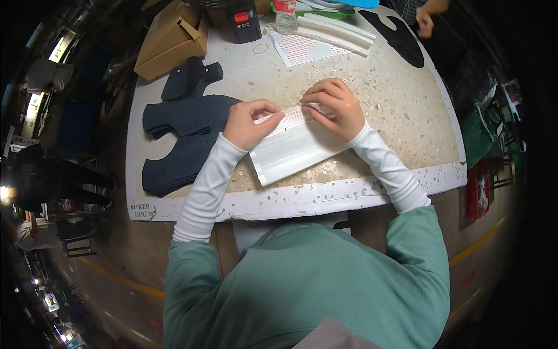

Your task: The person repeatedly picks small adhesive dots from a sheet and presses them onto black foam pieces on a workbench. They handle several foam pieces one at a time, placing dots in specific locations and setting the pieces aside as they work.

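A white sheet of small red-printed stickers [290,120], with a wide pale backing strip [296,152], lies slanted before me near the table's front. My left hand [250,123] has its thumb and fingers closed on the sheet's upper left part. My right hand [337,110] pinches at its upper right end; anything small between those fingertips is hidden. Left of the sheet, close by my left hand, lies a stack of dark blue cut pieces [192,125] with small holes, curved like shoe uppers. More dark pieces [192,78] sit behind that stack.
At the back stand a cardboard box [168,43], a black device with a red button [243,26] and a clear bottle [285,20]. Another sticker sheet [305,47] and a folded white strip [337,34] lie there. Another person's hand [425,23] shows at the far right, near a black piece [401,43].
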Demonstrator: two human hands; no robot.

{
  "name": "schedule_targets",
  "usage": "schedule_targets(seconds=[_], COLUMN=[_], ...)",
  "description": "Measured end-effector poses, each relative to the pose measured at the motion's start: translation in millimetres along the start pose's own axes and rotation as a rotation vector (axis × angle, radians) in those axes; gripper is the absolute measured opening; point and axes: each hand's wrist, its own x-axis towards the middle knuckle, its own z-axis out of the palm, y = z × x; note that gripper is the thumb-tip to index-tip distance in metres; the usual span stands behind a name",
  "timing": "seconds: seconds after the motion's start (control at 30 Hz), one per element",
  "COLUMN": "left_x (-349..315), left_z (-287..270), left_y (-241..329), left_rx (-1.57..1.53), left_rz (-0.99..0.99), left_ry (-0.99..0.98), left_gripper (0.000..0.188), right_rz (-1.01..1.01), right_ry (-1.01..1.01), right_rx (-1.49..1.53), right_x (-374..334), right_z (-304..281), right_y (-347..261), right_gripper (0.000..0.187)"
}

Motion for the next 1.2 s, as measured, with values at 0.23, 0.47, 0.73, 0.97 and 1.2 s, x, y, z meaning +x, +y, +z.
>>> schedule_targets(seconds=[0.23,0.47,0.73,0.97,1.2], left_x=[-1,-2,-3,-4,-4], left_z=[0,0,1,0,1], left_y=[0,2,4,6,6], left_rx=[-0.128,-0.077,-0.052,-0.047,0.008], left_rz=[-0.016,0.001,-0.006,-0.012,-0.008], left_ry=[-0.034,-0.054,-0.084,-0.097,-0.096], left_gripper=[0.017,0.017,0.015,0.015,0.015], right_rz=[0.068,0.142,0.226,0.421,0.429], right_ry=[0.000,-0.003,-0.017,-0.063,-0.052], right_rx=[0.065,0.202,0.290,0.537,0.493], right_x=[-2,-3,-3,-6,-5], right_z=[0,4,4,7,6], right_y=[-5,-13,-25,-21,-18], right_gripper=[0.012,0.026,0.039,0.040,0.046])
